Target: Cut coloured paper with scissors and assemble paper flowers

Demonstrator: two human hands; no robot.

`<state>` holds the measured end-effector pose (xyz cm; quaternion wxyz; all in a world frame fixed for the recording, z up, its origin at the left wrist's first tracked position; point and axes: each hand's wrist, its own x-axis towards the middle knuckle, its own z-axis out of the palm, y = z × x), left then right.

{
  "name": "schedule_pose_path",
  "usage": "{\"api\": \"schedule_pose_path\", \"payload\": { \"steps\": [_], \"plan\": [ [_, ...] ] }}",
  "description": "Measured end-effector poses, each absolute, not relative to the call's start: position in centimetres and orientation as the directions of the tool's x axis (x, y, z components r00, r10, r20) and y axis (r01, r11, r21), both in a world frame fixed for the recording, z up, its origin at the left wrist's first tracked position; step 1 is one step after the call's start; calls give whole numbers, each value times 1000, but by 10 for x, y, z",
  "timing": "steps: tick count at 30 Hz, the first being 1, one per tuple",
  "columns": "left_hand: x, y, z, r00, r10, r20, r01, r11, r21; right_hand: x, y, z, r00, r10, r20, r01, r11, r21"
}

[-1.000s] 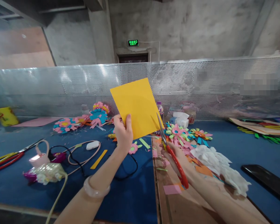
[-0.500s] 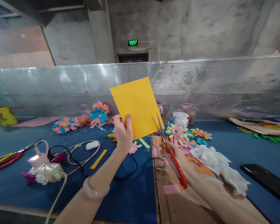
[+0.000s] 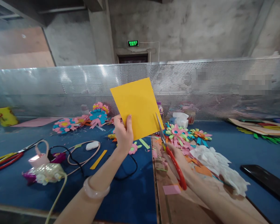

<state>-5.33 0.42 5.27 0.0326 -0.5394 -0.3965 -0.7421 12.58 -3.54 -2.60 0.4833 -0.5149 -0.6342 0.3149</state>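
Left hand (image 3: 123, 135), raised, pinches the paper (image 3: 137, 104) at lower left; right hand (image 3: 179, 153), below the paper's lower right corner, grips upward-pointing scissors (image 3: 175, 161).

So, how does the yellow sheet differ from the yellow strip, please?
The sheet is broad; the strip is narrow. The left grip holds the sheet up, while the strip lies on the blue table. Both are yellow with straight edges.

Paper sheet (image 3: 137, 105): in left hand (image 3: 124, 135), above table (image 3: 133, 202).
Scissors (image 3: 175, 162): in right hand (image 3: 179, 155), at sheet's lower right edge.
Paper flowers (image 3: 64, 124): on table, before panel (image 3: 60, 84).
Tissues (image 3: 224, 168): between right hand and phone (image 3: 263, 179).
Exit sign (image 3: 133, 43): on wall (image 3: 189, 28), behind panel.
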Motion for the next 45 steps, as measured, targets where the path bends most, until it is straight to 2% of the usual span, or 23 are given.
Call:
{"api": "schedule_pose_path", "payload": {
  "steps": [20,27,37,45],
  "plan": [
    [-55,8,50,-406,424,809,425,-697,578,123,-31,-33,25,981,190,295,175,-939],
    [-54,10,49,-412,430,804,412,-699,584,128,-44,-23,8,981,194,293,183,-938],
    [-54,12,47,-410,499,764,348,-689,636,118,-63,2,7,981,194,229,187,-955],
    [-57,17,46,-433,505,746,344,-673,655,120,-49,-6,-11,956,292,303,281,-910]
  ]
}}
